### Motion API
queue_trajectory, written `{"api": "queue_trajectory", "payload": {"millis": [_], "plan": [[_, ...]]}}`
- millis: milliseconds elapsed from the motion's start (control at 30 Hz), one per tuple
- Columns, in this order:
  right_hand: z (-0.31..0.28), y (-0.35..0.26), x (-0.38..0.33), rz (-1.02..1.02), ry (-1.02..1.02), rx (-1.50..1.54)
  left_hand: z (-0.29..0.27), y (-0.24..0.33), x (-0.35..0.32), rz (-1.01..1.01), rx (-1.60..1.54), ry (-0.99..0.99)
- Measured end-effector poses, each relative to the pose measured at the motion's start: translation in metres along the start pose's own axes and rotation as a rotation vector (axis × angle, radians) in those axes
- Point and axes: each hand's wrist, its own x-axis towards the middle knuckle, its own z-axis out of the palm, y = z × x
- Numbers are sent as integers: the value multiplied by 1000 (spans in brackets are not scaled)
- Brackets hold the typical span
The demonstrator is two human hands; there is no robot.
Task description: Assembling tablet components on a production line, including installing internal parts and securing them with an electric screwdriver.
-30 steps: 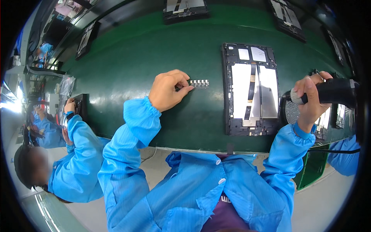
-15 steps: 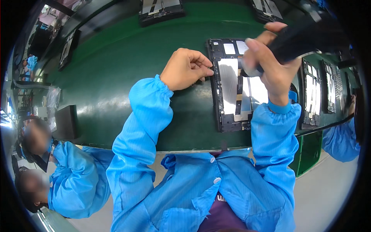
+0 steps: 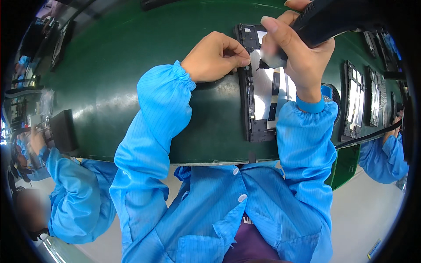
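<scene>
An opened tablet-like device (image 3: 263, 98) lies on the green table, its dark frame, silvery plates and a dark flat cable showing. My left hand (image 3: 215, 57) rests at its left edge, thumb and forefinger pinched together; whatever is between them is too small to make out. In my right hand (image 3: 305, 61) is a black electric screwdriver (image 3: 335, 19), held slanted over the device. Its narrow tip points at the left part of the device, close to my left fingertips. The front of the tool is blurred, and my right hand and sleeve cover part of the device.
Behind my right sleeve, a round dark dish (image 3: 328, 91) with blue inside is partly hidden. Similar opened devices (image 3: 354, 101) stand farther right. A dark box (image 3: 63, 131) sits at the table's left end. A co-worker in blue (image 3: 83, 197) is on the left; another sleeve (image 3: 382, 160) shows at right.
The screwdriver in my right hand has moved left across the device, bringing its tip near my left fingers. My left hand stays pinched at the device's edge. The whole view has shifted somewhat.
</scene>
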Motion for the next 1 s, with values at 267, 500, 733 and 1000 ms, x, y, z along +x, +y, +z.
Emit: {"api": "queue_trajectory", "payload": {"millis": [267,500,733,1000], "plan": [[-7,13,4,30,9,-19,3,-3,1,19,53,88],[-9,13,2,60,26,0,3,7,0,-87,-34,94],[-3,6,2,-30,52,6,12,-6,5,17,30,154],[8,67,38,-792,-357,718,18,-16,8,63,-21,216]]}}
